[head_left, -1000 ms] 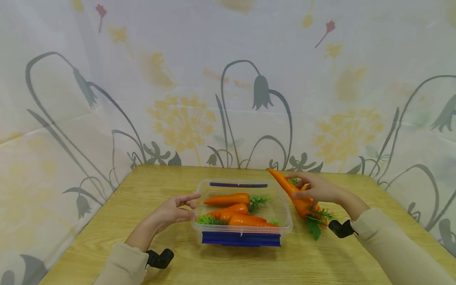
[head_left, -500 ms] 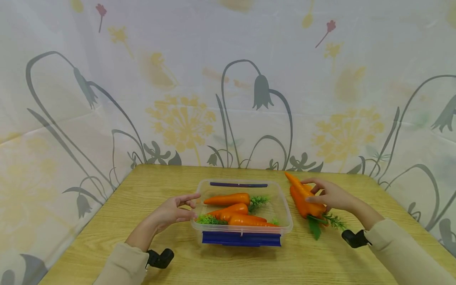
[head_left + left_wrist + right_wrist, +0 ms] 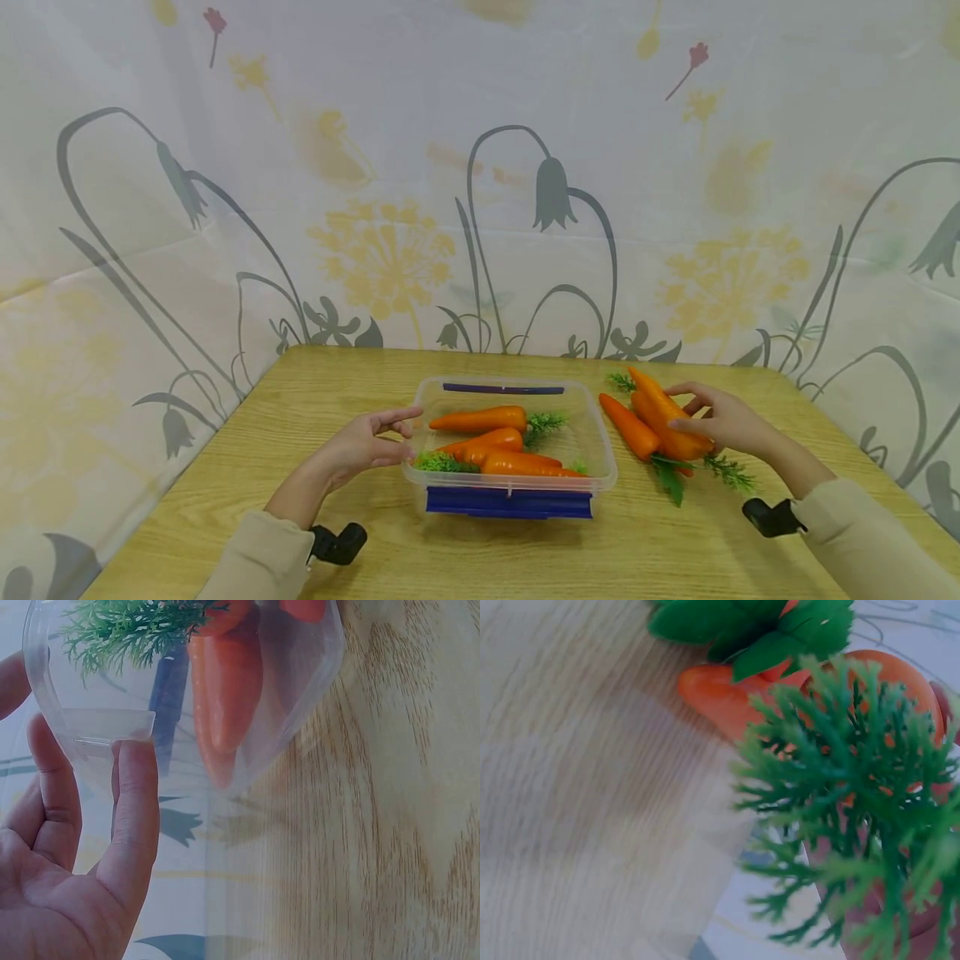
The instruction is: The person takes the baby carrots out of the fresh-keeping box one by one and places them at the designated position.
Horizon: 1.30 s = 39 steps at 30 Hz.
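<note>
My right hand (image 3: pixel 726 423) pinches a carrot (image 3: pixel 660 408) with a feathery green top (image 3: pixel 847 765), which fills much of the right wrist view and hides most of the fingers there. The carrot slants over other carrots beside the box; one carrot (image 3: pixel 628 429) with broad green leaves (image 3: pixel 668 480) lies just left of it. At the left side of a clear plastic box (image 3: pixel 609 454), my left hand (image 3: pixel 351 456) touches the rim with extended fingers. Several carrots (image 3: pixel 480 419) lie inside the box. A clear tab (image 3: pixel 105 724) meets a fingertip in the left wrist view.
The box has a blue latch flap (image 3: pixel 510 502) hanging at its front and a blue strip (image 3: pixel 502 389) along the back. Everything stands on a wooden table (image 3: pixel 375 550). A flower-patterned cloth (image 3: pixel 480 208) hangs behind the table.
My right hand has moved right and slightly toward me with the carrot, away from the box. More of the leafy carrot now shows. The left hand has stayed at the rim.
</note>
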Tool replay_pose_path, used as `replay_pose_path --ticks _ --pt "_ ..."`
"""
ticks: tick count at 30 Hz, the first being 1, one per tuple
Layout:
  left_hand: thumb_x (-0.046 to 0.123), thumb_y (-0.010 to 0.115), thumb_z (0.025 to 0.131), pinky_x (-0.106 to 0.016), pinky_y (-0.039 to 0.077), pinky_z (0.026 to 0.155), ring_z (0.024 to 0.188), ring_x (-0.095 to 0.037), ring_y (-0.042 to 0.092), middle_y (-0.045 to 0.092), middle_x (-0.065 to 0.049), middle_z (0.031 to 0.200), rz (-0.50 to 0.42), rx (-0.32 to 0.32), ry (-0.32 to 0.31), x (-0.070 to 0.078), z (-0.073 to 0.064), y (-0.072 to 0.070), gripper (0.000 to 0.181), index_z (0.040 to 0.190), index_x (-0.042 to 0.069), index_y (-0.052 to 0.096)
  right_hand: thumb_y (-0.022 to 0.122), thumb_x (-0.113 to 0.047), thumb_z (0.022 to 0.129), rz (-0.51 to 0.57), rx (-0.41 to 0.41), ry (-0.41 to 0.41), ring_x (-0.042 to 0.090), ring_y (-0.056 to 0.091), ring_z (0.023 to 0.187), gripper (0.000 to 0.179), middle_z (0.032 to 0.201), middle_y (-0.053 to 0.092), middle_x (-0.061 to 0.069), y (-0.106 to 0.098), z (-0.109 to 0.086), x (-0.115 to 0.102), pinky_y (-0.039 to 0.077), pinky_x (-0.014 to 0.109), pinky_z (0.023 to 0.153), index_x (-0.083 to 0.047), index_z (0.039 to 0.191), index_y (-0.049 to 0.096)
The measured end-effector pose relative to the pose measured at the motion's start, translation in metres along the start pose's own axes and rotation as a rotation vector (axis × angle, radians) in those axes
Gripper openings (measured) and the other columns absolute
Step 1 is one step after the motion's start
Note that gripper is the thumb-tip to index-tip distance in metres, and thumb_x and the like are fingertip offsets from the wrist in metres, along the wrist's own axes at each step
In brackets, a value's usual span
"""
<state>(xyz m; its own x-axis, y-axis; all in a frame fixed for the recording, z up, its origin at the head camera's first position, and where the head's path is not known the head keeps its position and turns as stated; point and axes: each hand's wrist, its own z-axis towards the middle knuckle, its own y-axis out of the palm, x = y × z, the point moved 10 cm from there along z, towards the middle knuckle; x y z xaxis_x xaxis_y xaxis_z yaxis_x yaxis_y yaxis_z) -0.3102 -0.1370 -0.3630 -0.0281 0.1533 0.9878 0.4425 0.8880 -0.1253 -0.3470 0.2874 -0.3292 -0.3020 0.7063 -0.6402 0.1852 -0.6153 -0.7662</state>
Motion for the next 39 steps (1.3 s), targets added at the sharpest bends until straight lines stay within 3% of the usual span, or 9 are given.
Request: replay_pose_path --ticks 8,23,30,35,39 --pt "0.002 0.065 0.085 -0.038 0.045 0.089 0.107 -0.029 0.047 0.043 -0.019 0.109 -0.007 -0.004 -0.002 0.001 -0.001 0.000 0.063 0.142 0.003 0.038 0.064 -0.025 0.089 -0.014 0.060 0.044 0.021 0.058 0.065 0.054 0.102 0.056 0.022 -0.005 -0.011 0.019 0.049 0.035 0.047 0.002 0.131 0.044" --pt "0.006 0.068 0.084 -0.038 0.044 0.090 0.113 -0.034 0.043 0.044 -0.015 0.107 0.006 -0.003 0.009 0.002 -0.001 0.001 0.064 0.142 0.004 0.039 0.064 -0.027 0.089 -0.009 0.070 0.131 0.021 0.056 0.065 0.054 0.103 0.056 0.026 0.004 -0.017 0.057 0.050 0.035 0.050 0.006 0.127 0.046" --pt "0.007 0.069 0.083 -0.036 0.045 0.087 0.098 -0.022 0.050 0.044 -0.016 0.106 -0.004 -0.004 0.004 0.001 -0.001 0.001 0.066 0.142 0.003 0.039 0.063 -0.027 0.089 -0.068 0.071 0.103 0.023 0.058 0.069 0.049 0.097 0.059 0.023 0.005 -0.012 0.057 0.047 0.035 0.050 0.007 0.122 0.051" --pt "0.005 0.067 0.084 -0.037 0.045 0.087 0.098 -0.022 0.049 0.043 -0.016 0.107 -0.004 -0.004 0.005 0.001 0.000 0.001 0.064 0.142 0.003 0.039 0.063 -0.028 0.089 -0.119 0.069 0.090 0.029 0.059 0.080 0.046 0.093 0.061 0.019 0.006 -0.010 0.057 0.047 0.034 0.057 0.008 0.118 0.054" --pt "0.003 0.066 0.085 -0.037 0.045 0.087 0.099 -0.022 0.049 0.044 -0.015 0.106 -0.003 -0.003 0.002 0.001 0.000 0.001 0.063 0.141 0.002 0.039 0.063 -0.027 0.090 -0.100 0.044 0.091 0.027 0.059 0.076 0.047 0.095 0.060 0.020 0.006 -0.011 0.059 0.048 0.034 0.055 0.008 0.119 0.053"
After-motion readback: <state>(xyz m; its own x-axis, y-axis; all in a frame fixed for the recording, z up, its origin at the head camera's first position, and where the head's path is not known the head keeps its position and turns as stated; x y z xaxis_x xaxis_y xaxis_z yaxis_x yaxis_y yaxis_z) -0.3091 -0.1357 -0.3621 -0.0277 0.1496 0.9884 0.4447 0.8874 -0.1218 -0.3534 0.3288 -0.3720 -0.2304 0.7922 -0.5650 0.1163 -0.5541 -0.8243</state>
